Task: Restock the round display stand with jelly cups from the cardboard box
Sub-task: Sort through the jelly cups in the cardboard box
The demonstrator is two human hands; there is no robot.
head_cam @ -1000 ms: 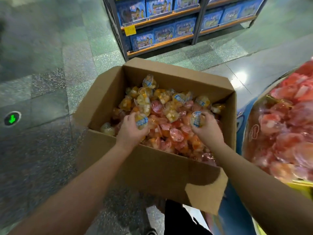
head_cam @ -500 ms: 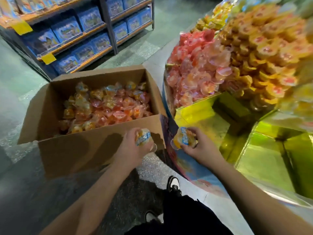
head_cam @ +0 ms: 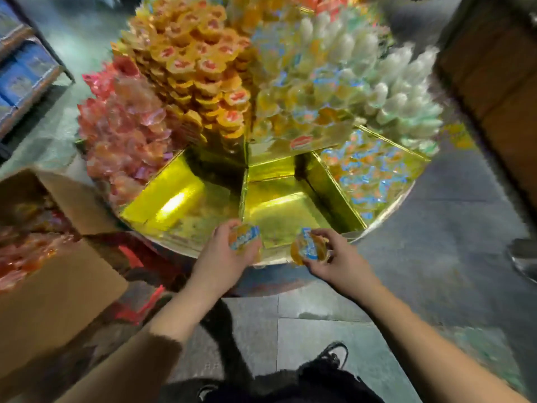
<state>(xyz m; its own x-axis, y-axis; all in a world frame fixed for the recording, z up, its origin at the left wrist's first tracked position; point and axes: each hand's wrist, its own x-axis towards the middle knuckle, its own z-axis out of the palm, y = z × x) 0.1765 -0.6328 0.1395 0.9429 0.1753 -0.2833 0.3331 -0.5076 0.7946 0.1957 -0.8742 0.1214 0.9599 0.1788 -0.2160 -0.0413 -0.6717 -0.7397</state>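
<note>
Both hands have swung from the cardboard box (head_cam: 58, 286) to the round display stand's (head_cam: 386, 205) near rim, left hand (head_cam: 223, 257) and right hand (head_cam: 334, 260) each gripping a jelly cup (head_cam: 243, 238) just short of the empty gold compartment (head_cam: 279, 210) straight ahead, roughly equidistant.

head camera looks steeply down, close over the round display stand (head_cam: 290, 181); single view

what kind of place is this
Most likely a shop floor, perhaps a supermarket sweets section. A round gold-lined display stand is heaped with wrapped jelly cups, an open brown cardboard box of stock sits beside it, and blue-boxed goods fill a shelf rack.
</note>
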